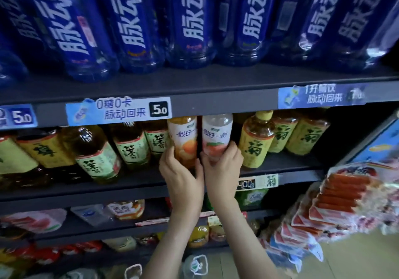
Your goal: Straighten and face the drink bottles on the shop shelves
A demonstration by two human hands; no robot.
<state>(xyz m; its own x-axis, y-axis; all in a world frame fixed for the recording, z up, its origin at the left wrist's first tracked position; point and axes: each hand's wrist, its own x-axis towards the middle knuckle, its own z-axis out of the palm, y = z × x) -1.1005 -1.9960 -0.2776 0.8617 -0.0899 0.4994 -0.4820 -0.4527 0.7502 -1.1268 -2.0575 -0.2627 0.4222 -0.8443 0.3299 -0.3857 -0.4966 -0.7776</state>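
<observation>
Tea bottles (97,156) are crowding both sides; left grip (181,176) is holding orange bottle (182,137), right grip (223,168) is holding peach bottle (216,134); shelf edge (205,105) is hiding caps.

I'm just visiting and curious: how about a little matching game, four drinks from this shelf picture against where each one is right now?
1 blue bottles
2 orange-fruit bottle
3 peach bottle
4 yellow-label tea bottle

A held by the right hand
B top shelf
C held by the left hand
D middle shelf, right of both hands

Pairs: 1-B, 2-C, 3-A, 4-D
</observation>
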